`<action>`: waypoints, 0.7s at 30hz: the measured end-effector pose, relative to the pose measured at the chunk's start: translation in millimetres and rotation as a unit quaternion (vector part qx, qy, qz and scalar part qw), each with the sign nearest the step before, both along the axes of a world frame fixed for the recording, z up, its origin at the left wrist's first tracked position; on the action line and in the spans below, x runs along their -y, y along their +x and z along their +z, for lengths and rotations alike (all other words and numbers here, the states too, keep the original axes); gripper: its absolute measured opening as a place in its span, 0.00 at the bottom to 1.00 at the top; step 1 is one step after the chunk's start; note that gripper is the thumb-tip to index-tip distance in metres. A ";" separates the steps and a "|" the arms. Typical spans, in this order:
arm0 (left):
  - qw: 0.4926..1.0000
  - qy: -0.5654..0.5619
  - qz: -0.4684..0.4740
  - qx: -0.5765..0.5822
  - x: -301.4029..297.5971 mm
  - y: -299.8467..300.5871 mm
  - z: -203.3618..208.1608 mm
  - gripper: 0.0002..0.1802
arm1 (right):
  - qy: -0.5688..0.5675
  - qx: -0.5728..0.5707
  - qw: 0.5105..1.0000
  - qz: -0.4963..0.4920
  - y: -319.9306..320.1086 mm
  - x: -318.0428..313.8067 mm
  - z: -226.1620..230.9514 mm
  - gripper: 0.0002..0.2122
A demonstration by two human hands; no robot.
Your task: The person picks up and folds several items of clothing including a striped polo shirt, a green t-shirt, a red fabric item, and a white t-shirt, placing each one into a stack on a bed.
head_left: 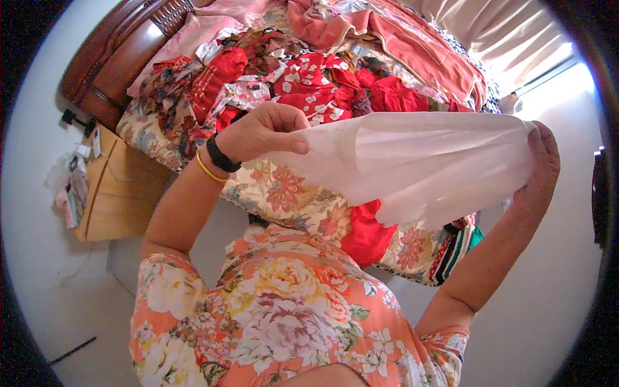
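A thin white cloth (438,161) is stretched between my two hands above the bed. Its upper edge runs nearly straight, while the lower edge hangs loose and wavy; whether it is a garment or a scarf I cannot make out. My left hand (271,132) pinches its left end between thumb and curled fingers. At the other end, my right hand (545,155) is closed on the cloth, with some fingers hidden behind it. Beyond the cloth, red clothes with white flowers (309,80) and other patterned garments lie in a heap.
The bed (284,193) has a floral cover and a dark wooden headboard (116,58). A salmon-coloured garment (412,45) lies towards the far right. On the left stands a light wooden nightstand (129,187), with plastic bags (64,180) beside it. Pale curtains (496,32) hang at the back right.
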State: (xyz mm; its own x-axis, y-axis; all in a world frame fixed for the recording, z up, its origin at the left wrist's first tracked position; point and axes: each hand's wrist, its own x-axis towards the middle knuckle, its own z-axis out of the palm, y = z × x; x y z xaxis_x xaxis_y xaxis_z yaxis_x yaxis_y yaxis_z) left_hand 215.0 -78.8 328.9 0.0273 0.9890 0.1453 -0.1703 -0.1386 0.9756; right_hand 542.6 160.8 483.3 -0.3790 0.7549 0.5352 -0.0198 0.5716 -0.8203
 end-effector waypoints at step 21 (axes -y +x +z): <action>0.803 0.153 0.300 -0.492 -12.5 -56.1 87.5 0.05 | 0.064 0.245 0.967 0.002 -2.9 -38.7 -28.0 0.06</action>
